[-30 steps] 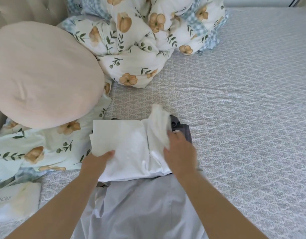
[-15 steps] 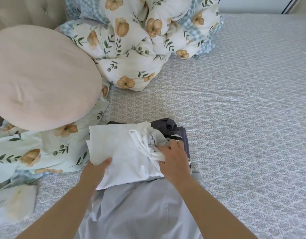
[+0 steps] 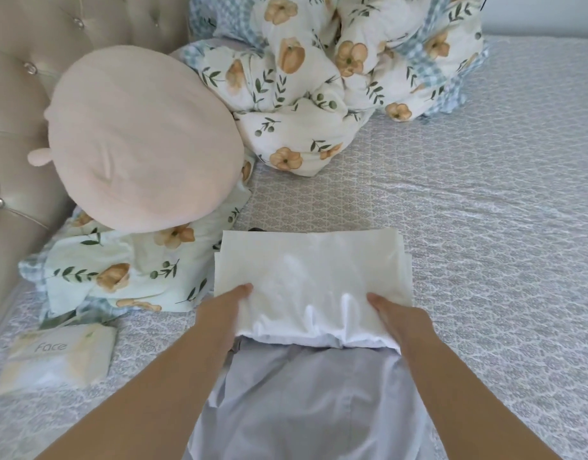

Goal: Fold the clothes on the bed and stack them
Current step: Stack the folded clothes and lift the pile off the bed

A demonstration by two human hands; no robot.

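Note:
A folded white garment point(image 3: 310, 273) lies as a neat rectangle on the bed, covering a dark garment of which only a sliver point(image 3: 256, 230) shows at its far left corner. My left hand point(image 3: 224, 310) grips its near left edge, thumb on top and fingers tucked under. My right hand point(image 3: 397, 318) grips its near right edge the same way. The near edge is bunched between my hands. A pale lilac garment point(image 3: 305, 403) lies spread between my forearms, its far end under the white one.
A round beige cushion point(image 3: 140, 137) and a floral pillow point(image 3: 126, 270) sit to the left by the tufted headboard point(image 3: 17, 104). A crumpled floral duvet point(image 3: 335, 71) fills the back. A tissue pack point(image 3: 58, 355) lies at near left. Grey patterned bedspread point(image 3: 485, 210) extends right.
My right hand folded the loose white flap over and moved to the near right edge. The white garment now lies flat and covers the dark one. The view has tilted up slightly.

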